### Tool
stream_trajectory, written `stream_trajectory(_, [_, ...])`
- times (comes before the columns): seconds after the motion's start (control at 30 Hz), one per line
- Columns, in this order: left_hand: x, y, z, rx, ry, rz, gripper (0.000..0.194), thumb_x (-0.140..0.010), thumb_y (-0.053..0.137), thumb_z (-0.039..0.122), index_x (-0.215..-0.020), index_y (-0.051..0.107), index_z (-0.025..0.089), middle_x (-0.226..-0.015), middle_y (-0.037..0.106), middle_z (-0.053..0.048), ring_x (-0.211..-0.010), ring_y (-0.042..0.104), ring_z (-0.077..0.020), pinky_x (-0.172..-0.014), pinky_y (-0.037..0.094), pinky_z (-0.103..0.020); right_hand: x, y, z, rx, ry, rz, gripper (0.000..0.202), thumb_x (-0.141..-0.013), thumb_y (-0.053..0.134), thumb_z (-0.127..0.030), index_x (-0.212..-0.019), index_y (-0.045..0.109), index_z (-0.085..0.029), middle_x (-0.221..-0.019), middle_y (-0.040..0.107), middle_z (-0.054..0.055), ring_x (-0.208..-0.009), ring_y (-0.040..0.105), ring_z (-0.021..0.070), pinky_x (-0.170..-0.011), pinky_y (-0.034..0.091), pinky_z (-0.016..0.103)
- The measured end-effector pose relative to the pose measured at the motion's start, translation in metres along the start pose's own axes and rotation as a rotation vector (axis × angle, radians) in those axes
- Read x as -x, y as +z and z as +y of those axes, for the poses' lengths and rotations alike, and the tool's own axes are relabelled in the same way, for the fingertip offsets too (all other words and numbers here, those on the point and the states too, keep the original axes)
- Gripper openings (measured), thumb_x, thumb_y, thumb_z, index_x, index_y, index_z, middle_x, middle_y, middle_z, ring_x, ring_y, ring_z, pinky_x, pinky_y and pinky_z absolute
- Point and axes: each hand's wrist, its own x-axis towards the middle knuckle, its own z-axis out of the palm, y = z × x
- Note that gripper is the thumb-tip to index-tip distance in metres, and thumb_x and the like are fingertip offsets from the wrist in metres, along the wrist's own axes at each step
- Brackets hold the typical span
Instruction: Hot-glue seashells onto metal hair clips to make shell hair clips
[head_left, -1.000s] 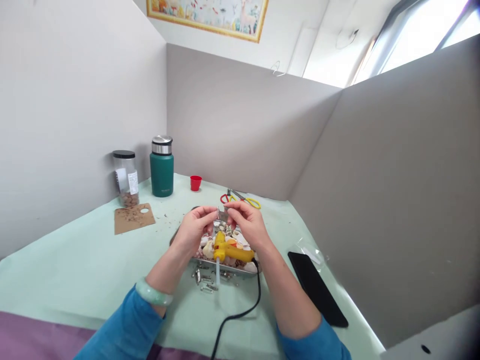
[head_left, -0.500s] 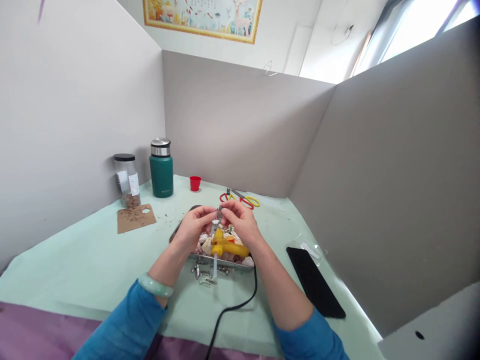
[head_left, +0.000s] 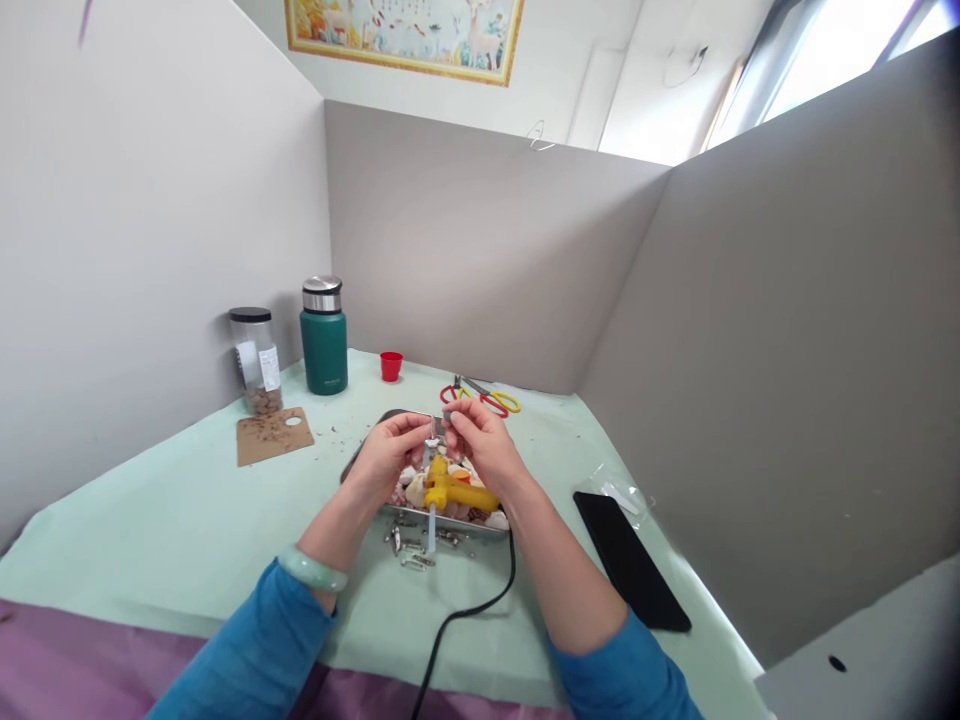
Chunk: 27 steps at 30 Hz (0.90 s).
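Above a metal tray (head_left: 480, 527) of seashells (head_left: 415, 490), my left hand (head_left: 390, 452) pinches a small, thin silvery piece (head_left: 433, 428) between thumb and fingertips. Close beside it, my right hand (head_left: 480, 438) is closed in a pinch as well, around something small and greyish, too small to name. A narrow gap separates the fingertips of the two hands. Under them a yellow hot glue gun (head_left: 450, 490) lies across the shells, its pale glue stick (head_left: 432, 530) pointing toward me. Several silvery brooch pins (head_left: 409, 545) are scattered in front of the tray.
Behind the tray lie scissors with red and yellow handles (head_left: 495, 402), near a red cup (head_left: 391, 367). A green flask (head_left: 325, 345), a lidded jar (head_left: 259, 365) and a brown card (head_left: 274, 437) stand or lie left. A black slab (head_left: 634, 565) lies right. The black cord (head_left: 457, 618) runs toward me.
My fingertips, close together before, have drawn slightly apart, the right hand shifting a little to the right. The glue gun and the tray stay where they were.
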Motion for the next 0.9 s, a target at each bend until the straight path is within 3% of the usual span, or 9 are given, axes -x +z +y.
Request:
stream_trajectory(0.13, [0.0011, 0.0014, 0.0008, -0.001, -0.011, -0.021, 0.023, -0.063, 0.075, 0.027, -0.077, 0.064, 0.012, -0.048, 0.051, 0.005, -0.040, 0.039, -0.0036, -0.041, 0.032, -0.017, -0.0002, 0.0021, 0.0010, 0.059, -0.032, 0.042, 0.017, -0.077, 0.060, -0.032, -0.087, 0.059, -0.019, -0.052, 0.050, -0.007, -0.043, 0.040, 0.0062, -0.043, 0.032, 0.019])
stream_trajectory(0.6, [0.0016, 0.0011, 0.0003, -0.008, -0.013, -0.021, 0.023, -0.063, 0.075, 0.026, -0.077, 0.064, 0.012, -0.047, 0.052, 0.005, -0.039, 0.038, -0.0035, -0.040, 0.031, -0.016, -0.0008, 0.0014, 0.0035, 0.083, 0.023, 0.030, 0.019, -0.075, 0.063, -0.033, -0.080, 0.053, -0.018, -0.047, 0.047, -0.008, -0.039, 0.035, 0.0048, -0.036, 0.024, 0.016])
stream_trajectory(0.9, [0.0002, 0.0008, -0.0009, -0.019, -0.005, -0.018, 0.021, -0.063, 0.075, 0.025, -0.075, 0.064, 0.012, -0.045, 0.051, 0.005, -0.038, 0.039, -0.0037, -0.039, 0.030, -0.016, 0.0002, 0.0025, 0.0034, 0.196, -0.039, 0.059, 0.014, -0.075, 0.061, -0.032, -0.080, 0.057, -0.019, -0.051, 0.049, -0.007, -0.043, 0.043, 0.0066, -0.040, 0.030, 0.017])
